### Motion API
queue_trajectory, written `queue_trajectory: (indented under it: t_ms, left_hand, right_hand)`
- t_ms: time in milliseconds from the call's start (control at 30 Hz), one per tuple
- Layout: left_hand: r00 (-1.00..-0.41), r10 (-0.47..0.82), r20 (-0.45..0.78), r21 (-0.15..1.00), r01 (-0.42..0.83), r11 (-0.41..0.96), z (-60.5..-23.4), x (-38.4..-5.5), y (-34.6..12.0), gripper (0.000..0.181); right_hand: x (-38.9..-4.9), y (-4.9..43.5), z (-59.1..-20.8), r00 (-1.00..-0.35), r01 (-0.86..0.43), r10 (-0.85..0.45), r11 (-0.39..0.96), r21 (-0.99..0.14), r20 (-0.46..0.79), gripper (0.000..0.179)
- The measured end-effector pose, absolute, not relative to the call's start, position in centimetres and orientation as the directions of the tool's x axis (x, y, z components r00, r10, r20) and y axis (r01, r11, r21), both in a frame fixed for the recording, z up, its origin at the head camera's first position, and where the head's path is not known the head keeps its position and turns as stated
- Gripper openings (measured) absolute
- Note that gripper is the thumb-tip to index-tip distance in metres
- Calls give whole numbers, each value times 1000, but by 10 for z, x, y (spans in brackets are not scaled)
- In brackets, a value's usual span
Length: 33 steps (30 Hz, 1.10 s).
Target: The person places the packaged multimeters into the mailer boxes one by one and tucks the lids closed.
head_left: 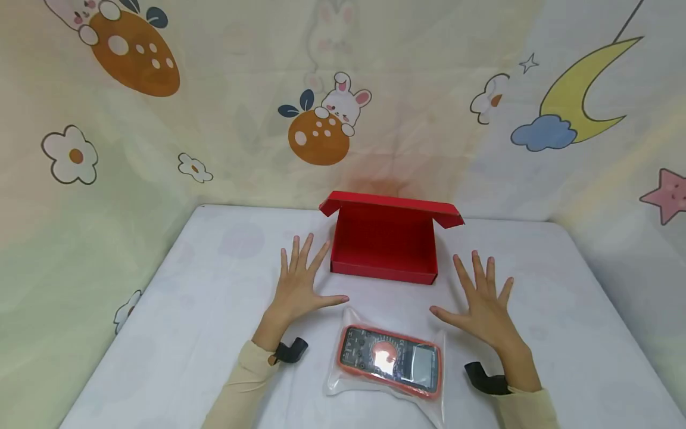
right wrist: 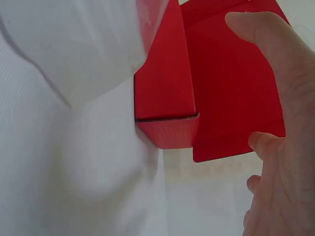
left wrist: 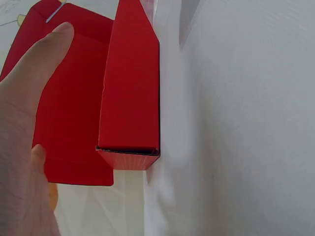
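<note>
Both hands are spread with straight fingers and hold nothing. My left hand (head_left: pixel 296 292) is over the table to the left of a red cardboard box (head_left: pixel 383 273), its fingertips close to the box's left side. On the other side, my right hand (head_left: pixel 485 313) has its thumb pointing inward. The box's lid stands raised at the back, and its red inside shows. Between the wrists, nearer the front, lies a multimeter (head_left: pixel 396 359) with an orange rim, inside a clear plastic bag (head_left: pixel 343 381). In the right wrist view, the bag (right wrist: pixel 83 49) overlaps the box (right wrist: pixel 165 78).
A white cloth covers the table (head_left: pixel 225 262). Behind it hangs a pale printed curtain (head_left: pixel 246 137) with rabbits, flowers and a moon. Black straps (head_left: pixel 292 350) sit at the wrists.
</note>
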<state>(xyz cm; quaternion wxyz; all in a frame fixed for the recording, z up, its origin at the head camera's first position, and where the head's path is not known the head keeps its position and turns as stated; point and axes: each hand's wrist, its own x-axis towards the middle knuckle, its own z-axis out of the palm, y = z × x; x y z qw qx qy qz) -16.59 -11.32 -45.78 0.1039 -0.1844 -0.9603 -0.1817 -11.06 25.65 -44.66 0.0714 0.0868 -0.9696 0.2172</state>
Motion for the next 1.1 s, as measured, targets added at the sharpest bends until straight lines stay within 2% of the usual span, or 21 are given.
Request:
queue_trajectory:
  t_ms: [133, 333, 733, 900, 1100]
  left_hand:
    - [-908, 287, 306, 385, 394, 834, -460, -170, -110, 116]
    - [-912, 243, 329, 545, 394, 740, -466, -178, -104, 117]
    - [-948, 239, 210, 730, 315, 606, -476, -192, -96, 116]
    - [-948, 264, 180, 825, 292, 484, -487, -199, -92, 113]
    - [-932, 265, 247, 882, 329, 337, -501, -208, -88, 96]
  right_hand:
    - [-107, 251, -442, -967, -237, -160, 855, -462, 200, 111]
    - [-96, 242, -437, -964, -265, -203, 794, -546, 173, 109]
    - [-77, 221, -442, -944, -323, -284, 705, -632, 166, 106]
    - [-69, 205, -441, -931, -344, -339, 699, -627, 134, 104]
    - [-53, 187, -439, -933, -339, -349, 766, -546, 89, 100]
